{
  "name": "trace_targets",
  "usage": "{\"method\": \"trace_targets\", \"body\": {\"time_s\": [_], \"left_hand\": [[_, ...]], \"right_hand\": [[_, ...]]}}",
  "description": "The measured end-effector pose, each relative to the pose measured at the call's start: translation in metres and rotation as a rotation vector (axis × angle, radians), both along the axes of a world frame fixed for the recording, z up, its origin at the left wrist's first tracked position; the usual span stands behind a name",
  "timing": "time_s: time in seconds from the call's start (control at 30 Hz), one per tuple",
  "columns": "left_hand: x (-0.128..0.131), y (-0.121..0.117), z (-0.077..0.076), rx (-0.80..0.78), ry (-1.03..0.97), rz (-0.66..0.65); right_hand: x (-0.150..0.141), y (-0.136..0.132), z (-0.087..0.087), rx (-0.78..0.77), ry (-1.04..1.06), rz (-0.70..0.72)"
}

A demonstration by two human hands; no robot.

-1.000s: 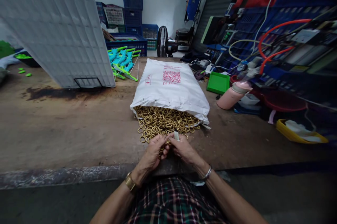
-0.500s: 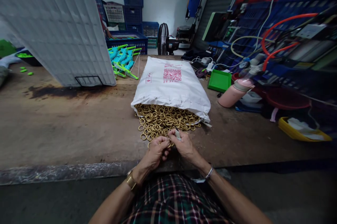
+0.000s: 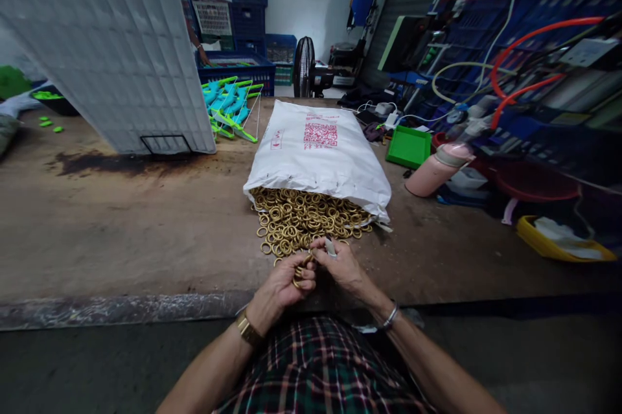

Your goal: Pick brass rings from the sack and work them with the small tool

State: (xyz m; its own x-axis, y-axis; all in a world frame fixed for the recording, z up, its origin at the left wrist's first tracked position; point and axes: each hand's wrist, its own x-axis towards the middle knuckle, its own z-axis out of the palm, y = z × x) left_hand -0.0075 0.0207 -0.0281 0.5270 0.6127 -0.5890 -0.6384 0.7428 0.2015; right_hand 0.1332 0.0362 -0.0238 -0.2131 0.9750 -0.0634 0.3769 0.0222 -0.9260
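A heap of brass-coloured rings [image 3: 286,226] spills from the mouth of a white woven sack [image 3: 315,161] lying on the table. My left hand [image 3: 286,279] is closed on several of these rings, with the palm partly turned up at the near edge of the heap. My right hand [image 3: 343,268] is closed, its fingertips meeting those of my left hand at a ring. A small pale object with a dark tip [image 3: 331,247] sticks up between its thumb and fingers; its exact kind is unclear.
A tall white ribbed panel [image 3: 131,64] stands at left. Behind it lie turquoise and green plastic pieces [image 3: 230,103]. To the right are a green tray [image 3: 409,146], a pink bottle [image 3: 435,171] and a yellow tray [image 3: 558,242]. Another person's hand [image 3: 201,54] shows near a blue crate.
My left hand has turned palm-upward, so the rings in its fingers now show. My right hand stays at its fingertips. The whole view has shifted slightly.
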Motion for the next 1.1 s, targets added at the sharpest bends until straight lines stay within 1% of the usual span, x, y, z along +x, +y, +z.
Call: {"method": "trace_targets", "body": {"time_s": [0.17,0.4,0.47,0.57,0.67,0.73,0.8,0.9,1.1], "left_hand": [[-0.001,-0.001,-0.001,-0.028,-0.037,-0.021],[-0.001,-0.002,-0.001,-0.028,-0.046,-0.035],[0.000,-0.002,0.000,-0.020,-0.041,-0.019],[0.000,-0.002,0.000,-0.002,-0.041,0.015],[0.001,-0.001,-0.001,0.032,-0.049,0.033],[0.001,-0.001,-0.002,0.050,-0.048,0.042],[0.002,-0.001,-0.004,0.057,-0.042,0.047],[0.002,-0.001,-0.005,0.066,-0.036,0.047],[0.002,-0.001,-0.005,0.061,-0.021,0.039]], "right_hand": [[-0.002,0.002,-0.003,0.035,-0.022,-0.022],[-0.002,0.002,-0.004,-0.013,0.015,-0.001],[-0.001,0.002,-0.004,0.009,0.003,-0.016],[0.004,0.001,-0.005,0.145,-0.139,-0.024],[0.008,-0.003,-0.009,0.306,-0.363,0.102],[0.010,-0.007,-0.012,0.381,-0.477,0.188],[0.010,-0.009,-0.014,0.411,-0.544,0.216],[0.009,-0.010,-0.016,0.413,-0.588,0.212],[0.008,-0.009,-0.014,0.411,-0.666,0.216]]}}
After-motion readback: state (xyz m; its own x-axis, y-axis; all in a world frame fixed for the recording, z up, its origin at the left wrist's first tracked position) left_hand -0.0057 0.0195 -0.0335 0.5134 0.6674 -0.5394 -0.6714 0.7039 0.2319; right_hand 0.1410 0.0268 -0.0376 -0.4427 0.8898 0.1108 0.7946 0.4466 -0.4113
